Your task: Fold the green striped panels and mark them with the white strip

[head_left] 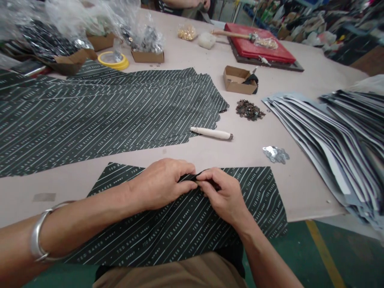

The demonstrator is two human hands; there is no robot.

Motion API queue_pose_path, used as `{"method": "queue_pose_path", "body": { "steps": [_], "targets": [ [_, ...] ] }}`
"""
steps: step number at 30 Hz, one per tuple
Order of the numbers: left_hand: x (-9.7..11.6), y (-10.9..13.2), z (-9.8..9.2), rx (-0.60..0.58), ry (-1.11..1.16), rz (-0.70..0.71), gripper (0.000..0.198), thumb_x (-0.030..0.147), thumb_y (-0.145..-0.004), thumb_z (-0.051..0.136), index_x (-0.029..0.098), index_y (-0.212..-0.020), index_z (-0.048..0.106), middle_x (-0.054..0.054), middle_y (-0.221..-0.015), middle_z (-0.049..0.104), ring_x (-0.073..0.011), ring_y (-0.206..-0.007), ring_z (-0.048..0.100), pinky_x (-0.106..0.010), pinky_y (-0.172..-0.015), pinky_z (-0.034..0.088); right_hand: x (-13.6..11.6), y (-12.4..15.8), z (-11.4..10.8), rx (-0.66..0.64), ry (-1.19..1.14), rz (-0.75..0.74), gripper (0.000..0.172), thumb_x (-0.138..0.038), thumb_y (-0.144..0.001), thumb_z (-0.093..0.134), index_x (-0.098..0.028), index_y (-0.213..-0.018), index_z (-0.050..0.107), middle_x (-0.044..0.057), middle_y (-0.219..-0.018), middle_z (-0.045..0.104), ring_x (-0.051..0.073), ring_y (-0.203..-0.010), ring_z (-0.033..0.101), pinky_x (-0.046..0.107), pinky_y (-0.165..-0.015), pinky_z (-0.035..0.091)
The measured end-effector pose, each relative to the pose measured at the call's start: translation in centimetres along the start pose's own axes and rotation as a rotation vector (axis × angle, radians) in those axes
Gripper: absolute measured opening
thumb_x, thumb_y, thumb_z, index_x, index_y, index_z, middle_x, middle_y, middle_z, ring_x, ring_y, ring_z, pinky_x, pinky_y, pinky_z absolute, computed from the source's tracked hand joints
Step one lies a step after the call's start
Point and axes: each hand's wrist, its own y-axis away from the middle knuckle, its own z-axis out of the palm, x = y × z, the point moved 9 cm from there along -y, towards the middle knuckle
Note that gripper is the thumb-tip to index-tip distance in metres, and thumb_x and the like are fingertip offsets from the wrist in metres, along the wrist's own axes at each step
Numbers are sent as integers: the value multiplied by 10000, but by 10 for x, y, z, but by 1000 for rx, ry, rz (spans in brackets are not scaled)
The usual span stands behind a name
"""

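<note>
A dark fabric piece with white diagonal lettering (pixel 180 224) lies over the table's near edge and hangs down toward my lap. My left hand (pixel 163 182) pinches a gathered fold near its upper middle. Facing it, my right hand (pixel 223 192) grips the same fold between thumb and fingers, the fingertips of both hands almost meeting. Whether a small part sits inside the fold is hidden by the fingers. Beyond my hands rests a white pen-like tool (pixel 211 133), its left end on a stack of matching printed fabric (pixel 120 108).
Right of my hands are flat silver discs (pixel 276 155), a pile of brown metal pieces (pixel 249 110) and stacked grey-and-black panels (pixel 336 148). Farther back sit a small cardboard box (pixel 237 80), yellow tape (pixel 113 61) and a red slab (pixel 261 42) with a hammer (pixel 237 35). Someone's hands (pixel 192 3) show at the far edge.
</note>
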Motion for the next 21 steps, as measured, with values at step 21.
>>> {"method": "queue_pose_path", "body": {
  "steps": [21],
  "targets": [
    [44, 52, -5, 615, -558, 419, 278, 172, -1023, 460, 204, -801, 625, 15, -675, 494, -184, -572, 430, -350, -543, 330, -44, 23, 4, 189, 475, -429, 133, -105, -1002, 494, -172, -975, 605, 38, -764, 675, 153, -678, 643, 256, -588, 504]
  ]
}}
